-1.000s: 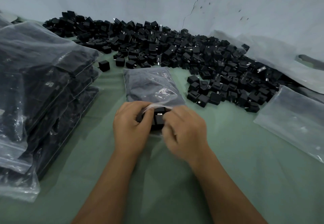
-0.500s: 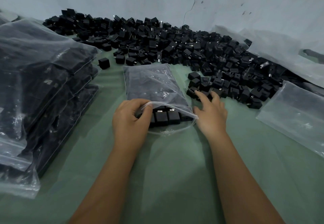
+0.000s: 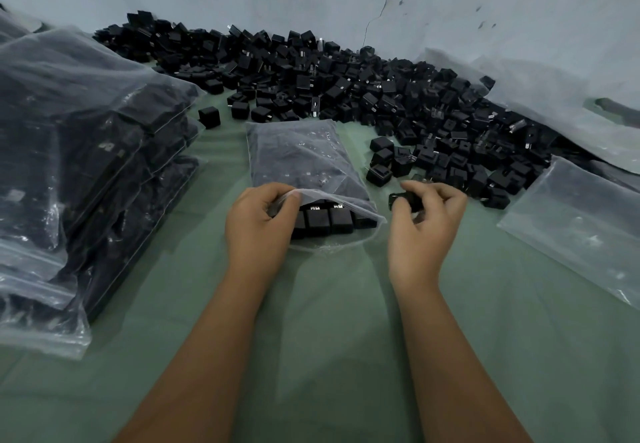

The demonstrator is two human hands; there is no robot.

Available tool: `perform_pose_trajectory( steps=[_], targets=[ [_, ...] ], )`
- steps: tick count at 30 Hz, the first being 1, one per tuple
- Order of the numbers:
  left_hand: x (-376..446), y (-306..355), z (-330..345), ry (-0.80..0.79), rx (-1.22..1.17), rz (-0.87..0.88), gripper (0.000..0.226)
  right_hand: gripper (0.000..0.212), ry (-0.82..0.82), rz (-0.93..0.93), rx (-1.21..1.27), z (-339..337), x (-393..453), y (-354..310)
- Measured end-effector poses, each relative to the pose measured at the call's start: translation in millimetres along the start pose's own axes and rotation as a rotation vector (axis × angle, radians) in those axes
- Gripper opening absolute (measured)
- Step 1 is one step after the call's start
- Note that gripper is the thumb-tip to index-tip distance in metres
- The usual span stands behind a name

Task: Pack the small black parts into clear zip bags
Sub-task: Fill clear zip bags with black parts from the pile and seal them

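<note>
Zip bag mouth held open by left grip; right grip pinches black part beside.

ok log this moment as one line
left hand holds zip bag mouth open | right hand pinches black part beside bag | pile behind | not yet inserted

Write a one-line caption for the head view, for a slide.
Left hand holds the bag open while right hand brings a black part from the pile.
</note>
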State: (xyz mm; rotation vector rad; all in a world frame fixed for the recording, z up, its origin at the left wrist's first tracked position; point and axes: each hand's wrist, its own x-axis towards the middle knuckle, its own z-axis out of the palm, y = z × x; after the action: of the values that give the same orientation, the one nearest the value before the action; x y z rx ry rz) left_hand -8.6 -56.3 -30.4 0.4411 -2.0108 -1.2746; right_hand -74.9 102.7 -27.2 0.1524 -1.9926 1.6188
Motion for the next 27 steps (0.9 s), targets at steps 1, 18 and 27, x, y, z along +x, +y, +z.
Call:
perform_pose_trajectory(
  steps=[1,18,27],
  targets=[
    [-1,1,0,0.005,-0.008,0.011,0.013,0.022,-0.03,-0.028,0.027,0,-10,-6],
    [-4,13,-5,-0.07,0.168,0.2,0.015,0.008,-0.258,0.059,-0.004,23,-50,-24],
    [-3,7,-5,0.026,0.075,0.167,0.017,0.024,-0.431,-0.32,-0.36,17,-60,-29]
  ],
)
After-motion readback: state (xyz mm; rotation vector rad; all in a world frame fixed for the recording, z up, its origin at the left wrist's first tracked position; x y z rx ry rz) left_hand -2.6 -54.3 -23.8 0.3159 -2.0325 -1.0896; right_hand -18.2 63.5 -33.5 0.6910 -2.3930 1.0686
